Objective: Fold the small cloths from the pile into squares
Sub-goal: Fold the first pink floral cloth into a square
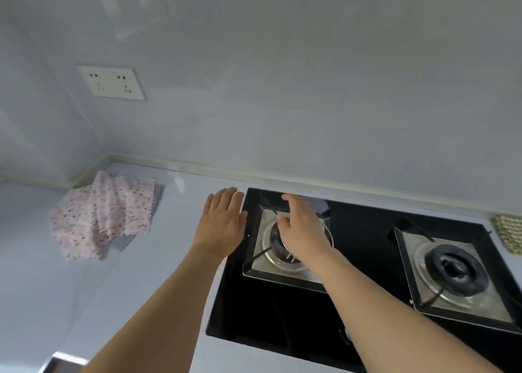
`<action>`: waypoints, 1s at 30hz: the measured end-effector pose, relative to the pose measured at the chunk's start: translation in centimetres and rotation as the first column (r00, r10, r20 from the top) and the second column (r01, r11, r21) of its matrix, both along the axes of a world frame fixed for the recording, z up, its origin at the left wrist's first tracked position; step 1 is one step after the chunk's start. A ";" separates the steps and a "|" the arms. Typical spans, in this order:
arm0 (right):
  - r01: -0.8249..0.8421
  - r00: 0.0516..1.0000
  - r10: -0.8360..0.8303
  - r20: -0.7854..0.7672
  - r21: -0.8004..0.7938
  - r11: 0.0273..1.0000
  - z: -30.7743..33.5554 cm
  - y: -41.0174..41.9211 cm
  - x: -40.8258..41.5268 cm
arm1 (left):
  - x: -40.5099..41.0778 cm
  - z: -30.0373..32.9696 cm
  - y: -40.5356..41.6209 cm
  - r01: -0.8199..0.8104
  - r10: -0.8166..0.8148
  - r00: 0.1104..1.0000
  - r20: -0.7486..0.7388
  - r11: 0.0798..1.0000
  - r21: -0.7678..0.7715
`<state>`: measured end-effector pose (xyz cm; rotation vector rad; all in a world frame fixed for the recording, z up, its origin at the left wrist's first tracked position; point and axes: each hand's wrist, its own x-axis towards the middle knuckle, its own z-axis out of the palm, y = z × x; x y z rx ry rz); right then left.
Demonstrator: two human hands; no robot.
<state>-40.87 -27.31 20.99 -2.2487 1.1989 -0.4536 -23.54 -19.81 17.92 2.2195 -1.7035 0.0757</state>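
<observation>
A loose pile of small pink cloths with a dotted print (101,217) lies on the pale countertop (56,288) near the back left corner. A grey cloth peeks out from under the pile. My left hand (223,223) is stretched out flat, fingers together, over the counter beside the stove's left edge, well right of the pile. My right hand (302,225) hovers over the left burner with its fingers loosely spread. Neither hand holds anything.
A black glass gas stove (282,310) is set into the counter, with a left burner (271,256) and a right burner (454,271). A woven mat (508,234) sits at the far right. A wall socket (111,83) is above the pile.
</observation>
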 end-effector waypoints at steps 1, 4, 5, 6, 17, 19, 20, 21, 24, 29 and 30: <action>-0.025 1.000 0.025 0.004 0.018 1.000 0.0 0.6 1.9 | 1.8 -0.2 1.1 -0.012 0.012 1.000 0.001 1.000 0.015; -0.117 0.993 0.117 0.013 0.010 0.993 0.2 1.3 7.5 | 7.4 -0.7 4.3 -0.085 0.086 0.996 -0.006 0.994 0.070; -0.149 0.989 0.149 0.010 0.002 0.989 0.1 1.3 9.3 | 9.2 -0.9 5.5 -0.123 0.125 0.992 -0.013 0.989 0.083; -0.183 0.983 0.183 0.004 -0.002 0.983 -0.2 1.5 11.2 | 11.0 -1.1 6.9 -0.162 0.165 0.986 -0.019 0.982 0.094; -0.385 0.895 0.412 -0.169 0.171 0.907 -9.4 8.7 31.0 | 28.8 -7.2 15.7 -0.310 0.355 0.883 -0.307 0.932 0.186; -0.385 0.891 0.414 -0.184 0.174 0.906 -11.2 9.2 34.2 | 31.7 -8.7 15.4 -0.277 0.321 0.882 -0.346 0.945 0.172; -0.389 0.890 0.417 -0.186 0.166 0.906 -12.1 9.2 35.7 | 33.2 -9.5 15.2 -0.261 0.308 0.880 -0.360 0.949 0.174; -0.398 0.887 0.422 -0.190 0.152 0.905 -13.0 9.1 37.0 | 34.5 -10.4 14.9 -0.243 0.295 0.881 -0.369 0.953 0.180; -0.407 0.880 0.420 -0.223 0.104 0.908 -15.7 8.5 40.0 | 37.3 -12.7 14.3 -0.190 0.243 0.907 -0.345 0.965 0.181; -0.383 0.879 0.358 -0.316 -0.018 0.924 -18.1 8.1 42.0 | 39.1 -14.9 13.6 -0.205 0.222 0.934 -0.278 0.975 0.089; -0.395 0.875 0.363 -0.319 -0.041 0.918 -18.2 8.1 42.2 | 39.2 -15.0 13.5 -0.201 0.208 0.938 -0.277 0.978 0.055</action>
